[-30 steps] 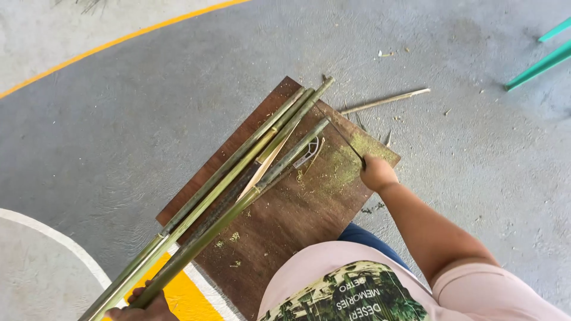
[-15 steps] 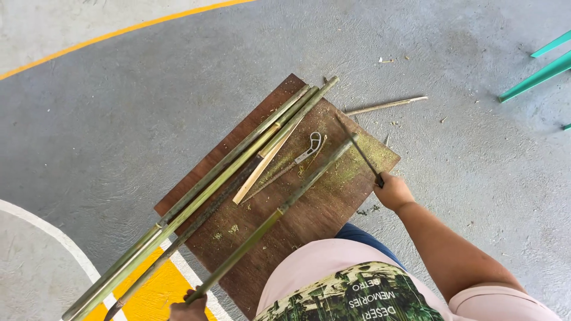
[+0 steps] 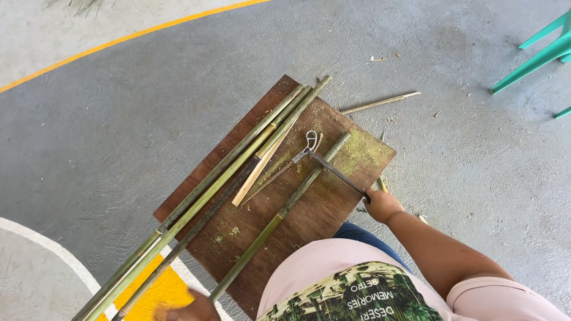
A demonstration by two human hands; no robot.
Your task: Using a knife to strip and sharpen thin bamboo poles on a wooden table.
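While the right hand [image 3: 380, 205] clenches a saw [image 3: 334, 171] across a bamboo pole [image 3: 279, 213] on the board [image 3: 363, 156], the left hand [image 3: 189, 309], at seven o'clock, grips its end; sawing seems underway, needing steady strokes.

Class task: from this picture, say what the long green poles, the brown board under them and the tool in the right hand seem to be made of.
Green poles: bamboo, matt green with node rings. Brown board: probably plywood or hardboard, dull, dusted with shavings. Tool in the right hand: thin dark metal, likely steel.
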